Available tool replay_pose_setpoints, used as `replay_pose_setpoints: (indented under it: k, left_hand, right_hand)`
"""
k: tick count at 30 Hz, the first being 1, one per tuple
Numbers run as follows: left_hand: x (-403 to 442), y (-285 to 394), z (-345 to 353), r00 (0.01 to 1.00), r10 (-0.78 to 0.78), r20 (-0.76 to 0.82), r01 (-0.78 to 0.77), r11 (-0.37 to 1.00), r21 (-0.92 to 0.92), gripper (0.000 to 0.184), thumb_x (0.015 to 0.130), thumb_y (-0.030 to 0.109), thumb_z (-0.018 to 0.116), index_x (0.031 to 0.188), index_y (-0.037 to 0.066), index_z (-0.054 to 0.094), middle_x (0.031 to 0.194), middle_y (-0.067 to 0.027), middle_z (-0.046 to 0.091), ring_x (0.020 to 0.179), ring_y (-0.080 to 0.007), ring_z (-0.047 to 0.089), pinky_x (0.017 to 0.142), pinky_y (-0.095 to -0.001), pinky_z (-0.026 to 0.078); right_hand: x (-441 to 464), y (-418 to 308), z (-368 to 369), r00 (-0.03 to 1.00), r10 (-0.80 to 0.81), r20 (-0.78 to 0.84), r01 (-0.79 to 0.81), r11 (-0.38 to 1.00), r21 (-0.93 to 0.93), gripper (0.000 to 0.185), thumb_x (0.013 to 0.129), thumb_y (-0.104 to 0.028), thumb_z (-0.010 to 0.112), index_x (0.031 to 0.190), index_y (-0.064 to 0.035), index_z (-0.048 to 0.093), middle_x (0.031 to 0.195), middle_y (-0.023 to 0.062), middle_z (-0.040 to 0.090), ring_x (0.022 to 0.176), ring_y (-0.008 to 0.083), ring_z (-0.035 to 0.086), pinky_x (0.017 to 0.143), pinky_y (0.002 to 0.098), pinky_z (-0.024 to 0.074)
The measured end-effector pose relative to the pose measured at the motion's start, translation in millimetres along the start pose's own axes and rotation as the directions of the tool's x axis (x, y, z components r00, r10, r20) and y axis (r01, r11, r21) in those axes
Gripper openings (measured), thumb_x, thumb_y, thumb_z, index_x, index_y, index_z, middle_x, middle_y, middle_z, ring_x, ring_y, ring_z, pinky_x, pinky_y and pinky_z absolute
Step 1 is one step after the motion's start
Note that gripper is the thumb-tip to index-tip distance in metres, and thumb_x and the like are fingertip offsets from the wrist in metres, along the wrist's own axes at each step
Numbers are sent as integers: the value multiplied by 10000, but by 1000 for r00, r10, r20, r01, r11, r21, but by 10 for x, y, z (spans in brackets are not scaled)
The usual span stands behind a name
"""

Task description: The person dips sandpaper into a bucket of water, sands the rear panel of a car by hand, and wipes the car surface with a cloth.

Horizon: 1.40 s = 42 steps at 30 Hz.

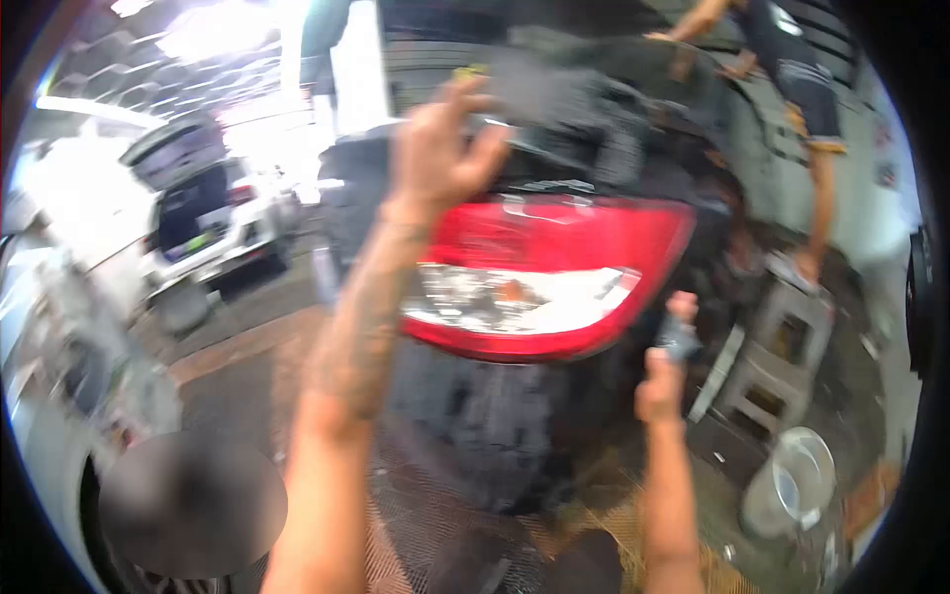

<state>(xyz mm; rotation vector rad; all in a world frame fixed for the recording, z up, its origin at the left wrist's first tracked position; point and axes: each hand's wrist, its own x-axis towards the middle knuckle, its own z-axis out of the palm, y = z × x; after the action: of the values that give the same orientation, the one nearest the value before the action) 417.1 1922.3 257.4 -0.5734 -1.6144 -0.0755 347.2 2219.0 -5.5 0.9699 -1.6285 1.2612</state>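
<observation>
A red and clear tail light (554,233) on a dark, wet-looking car body (465,406) fills the middle of the view. My left hand (440,148) is raised at the light's upper left, in front of the dark bodywork. Its thumb stands apart from the fingers, and motion blurs them. A small yellow thing (470,72) shows at the fingertips; whether they touch it I cannot tell. To the lower right of the light, my right hand (661,381) is closed around a small grey-blue object (678,339), too blurred to name. That hand appears apart from the light.
Another person (792,59) leans over the car at the upper right, one foot on a grey step stool (782,342). A translucent bucket (790,485) stands below it. On the left are a white car (213,213) with its tailgate raised and another pale vehicle (74,327).
</observation>
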Motion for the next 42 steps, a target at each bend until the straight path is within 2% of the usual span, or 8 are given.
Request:
replay_pose_setpoints:
  k: [6, 7, 23, 25, 30, 32, 38, 42]
  left_hand:
    - [-5, 56, 60, 1000, -20, -23, 19, 999, -44, 439, 911, 289, 635, 1306, 116, 550, 1146, -93, 722, 1056, -289, 682, 945, -388, 489]
    - [-8, 82, 25, 1000, -11, -27, 10, 1000, -22, 445, 916, 290, 631, 1315, 114, 545, 1150, -100, 720, 1065, -294, 678, 955, -385, 482]
    - [-28, -11, 54, 1000, 12, 0, -11, 996, -85, 415, 959, 223, 566, 1342, 68, 526, 1166, -131, 709, 1107, -240, 653, 997, -360, 453]
    - [-32, -28, 45, 998, 56, 39, -57, 998, 29, 340, 952, 261, 602, 1258, 116, 625, 1291, -101, 647, 1107, -263, 663, 952, -391, 504]
    - [-25, -53, 78, 999, 39, -11, -38, 999, 25, 372, 866, 274, 670, 1201, 117, 635, 1239, -103, 667, 1062, -316, 671, 897, -420, 519]
    - [10, 0, 42, 992, 84, -93, -84, 996, 5, 474, 841, 288, 678, 1254, 88, 557, 1022, -65, 747, 947, -302, 694, 854, -391, 517]
    - [-9, -26, 67, 998, 19, -53, -16, 998, 64, 470, 858, 290, 681, 1277, 131, 538, 1046, -51, 746, 982, -309, 695, 829, -400, 529]
    - [2, 27, 80, 999, 21, -27, -22, 999, -28, 307, 884, 220, 659, 1163, 91, 659, 1278, -66, 658, 1092, -286, 674, 899, -396, 537]
  right_hand:
    - [211, 1118, -286, 843, 519, -142, -501, 853, 145, 565, 1031, -217, 297, 1497, 99, 246, 1597, 280, 184, 1510, 393, 91, 1219, 462, 82]
    - [140, 1249, -125, 907, 373, -197, -421, 828, -370, 578, 1023, -213, 304, 1506, 92, 218, 1602, 290, 149, 1509, 410, 62, 1221, 457, 92]
    - [-106, 833, -223, 964, 212, -159, -237, 959, -158, 675, 980, -225, 348, 1559, 17, 101, 1648, 216, 22, 1526, 378, -8, 1212, 519, 14]
    - [361, 981, -604, 776, 631, -3, -428, 523, -737, 350, 968, -199, 425, 1166, -6, 641, 1179, 264, 625, 1191, 403, 578, 963, 478, 467]
    - [-156, 1798, -465, 767, 630, -125, -543, 740, 397, 453, 1045, -317, 430, 1256, 45, 601, 1262, 142, 625, 1180, 227, 547, 1066, 359, 368]
    - [-480, 998, -206, 973, 176, -150, -163, 982, 97, 592, 1054, -244, 351, 1533, 76, 212, 1642, 149, 173, 1528, 225, 102, 1221, 348, 57]
    - [-169, 2033, -498, 729, 598, -334, -562, 801, 208, 473, 1032, -309, 409, 1236, 74, 597, 1246, 161, 614, 1170, 243, 546, 1038, 386, 394]
    - [-360, 1109, -320, 745, 655, -124, -654, 684, -323, 387, 977, -158, 416, 1279, 27, 574, 1358, 195, 549, 1317, 306, 475, 1131, 420, 328]
